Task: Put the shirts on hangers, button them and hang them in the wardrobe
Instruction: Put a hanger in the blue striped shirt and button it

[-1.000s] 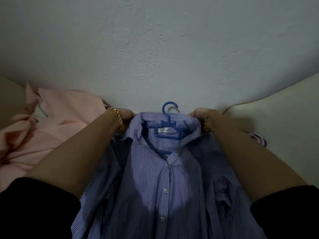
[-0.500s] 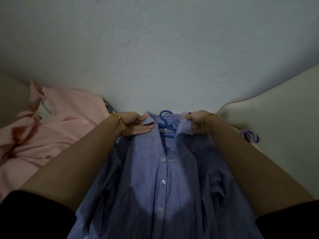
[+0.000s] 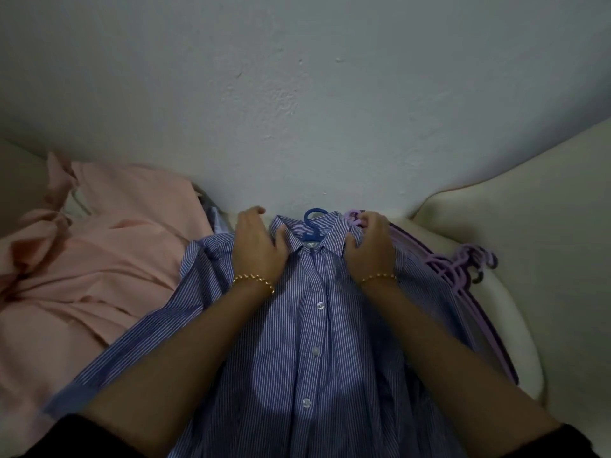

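Observation:
A blue-and-white striped shirt [image 3: 314, 345] lies face up in front of me, buttoned down its front. A blue hanger [image 3: 310, 223] sits inside it, with only the hook showing above the collar. My left hand [image 3: 256, 247] lies on the shirt's left shoulder beside the collar, thumb at the collar's edge. My right hand [image 3: 370, 246] rests with curled fingers on the right shoulder and collar. A pink shirt [image 3: 99, 259] is heaped to the left.
Several purple hangers [image 3: 459, 269] lie stacked under the striped shirt's right side. A cream cushion [image 3: 529, 276] rises on the right. A pale plaster wall [image 3: 297, 110] stands close behind the shirts.
Both hands left the collar tips and came down onto the shirt's shoulders. The collar now lies folded flat and closed, and the view has tilted down so the purple hangers show.

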